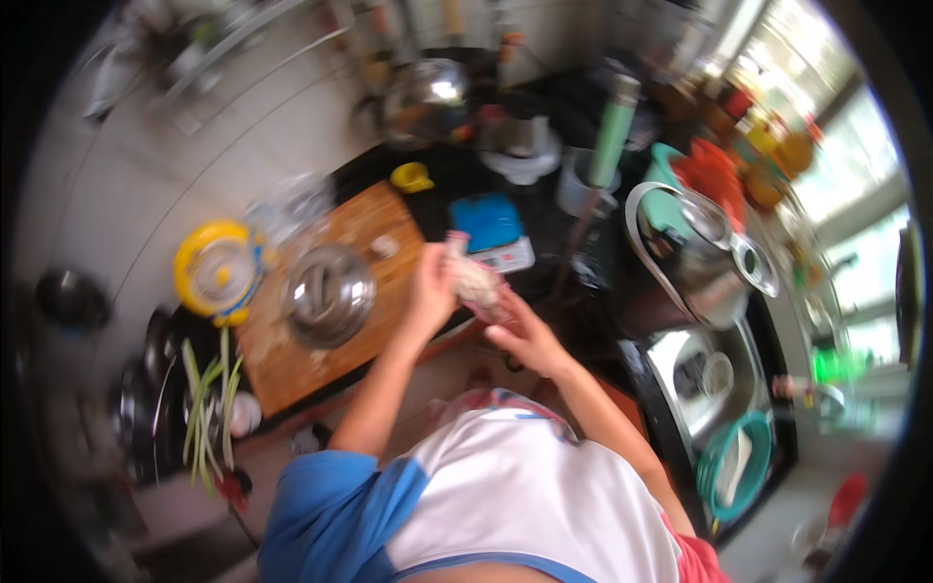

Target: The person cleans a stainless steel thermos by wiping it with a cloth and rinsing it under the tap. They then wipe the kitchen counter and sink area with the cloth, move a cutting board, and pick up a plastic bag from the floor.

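A small clear plastic bag with pink edges and pale contents [477, 280] is held in the air between my hands. My left hand [435, 280] grips its upper left end. At its lower right end, my right hand [526, 334] has its fingers on the bag, with the thumb apart. Just beyond is a white kitchen scale [514, 255] with a blue top [486, 218]. To the left, a wooden cutting board [291, 379] bears a round glass bowl [328, 297] and a small white piece [384, 246]. The picture is blurred, so the bag's contents cannot be told.
A yellow-rimmed round fan or strainer [217, 271] and green stalks [211, 415] lie at left. A small yellow item [412, 177] sits behind the board. At right are a large metal container [660, 262], a steel sink [667, 364] and a teal basket [762, 466].
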A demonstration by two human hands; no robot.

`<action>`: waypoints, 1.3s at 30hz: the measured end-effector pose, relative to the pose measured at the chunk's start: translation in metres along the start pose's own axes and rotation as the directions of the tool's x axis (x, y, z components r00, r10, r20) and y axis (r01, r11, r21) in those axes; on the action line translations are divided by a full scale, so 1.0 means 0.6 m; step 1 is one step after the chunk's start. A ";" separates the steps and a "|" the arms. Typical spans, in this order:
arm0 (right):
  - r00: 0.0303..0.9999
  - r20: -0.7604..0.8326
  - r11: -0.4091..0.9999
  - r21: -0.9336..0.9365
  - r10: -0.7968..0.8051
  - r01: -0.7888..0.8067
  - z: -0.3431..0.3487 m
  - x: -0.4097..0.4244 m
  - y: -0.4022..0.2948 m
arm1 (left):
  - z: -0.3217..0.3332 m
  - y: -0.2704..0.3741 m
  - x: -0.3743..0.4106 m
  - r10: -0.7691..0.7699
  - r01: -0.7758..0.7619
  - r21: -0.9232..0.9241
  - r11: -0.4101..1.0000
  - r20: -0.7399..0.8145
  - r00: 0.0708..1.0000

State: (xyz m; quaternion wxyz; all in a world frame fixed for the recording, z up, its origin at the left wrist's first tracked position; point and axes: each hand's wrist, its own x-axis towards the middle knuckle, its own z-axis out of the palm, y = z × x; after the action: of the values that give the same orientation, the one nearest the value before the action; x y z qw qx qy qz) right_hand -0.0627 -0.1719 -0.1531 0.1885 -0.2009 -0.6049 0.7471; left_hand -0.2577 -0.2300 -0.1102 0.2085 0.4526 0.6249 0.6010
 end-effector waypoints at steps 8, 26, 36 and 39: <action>0.942 0.336 0.618 0.736 0.023 -0.278 -0.039 -0.001 -0.018 | 0.116 0.058 -0.067 -0.230 0.365 -0.533 0.763 0.304 0.925; 0.711 -0.701 0.769 0.485 0.057 0.416 -0.210 -0.459 -0.140 | 0.426 0.199 0.185 0.166 0.607 -0.725 0.326 0.676 0.718; 0.573 -0.818 0.735 0.419 0.050 0.534 -0.193 -0.506 -0.115 | 0.458 0.337 0.225 0.361 -0.242 -0.275 0.931 0.800 0.479; 0.586 -0.810 0.744 0.409 0.030 0.528 -0.194 -0.495 -0.120 | 0.455 0.344 0.231 0.388 -0.403 -0.199 0.893 0.793 0.469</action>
State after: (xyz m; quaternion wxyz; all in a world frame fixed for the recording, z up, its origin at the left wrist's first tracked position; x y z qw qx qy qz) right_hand 0.2535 -0.2168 -0.0828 0.5935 -0.3356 -0.2082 0.7013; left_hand -0.0429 0.0091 0.0713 0.3241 0.8106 0.3399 0.3498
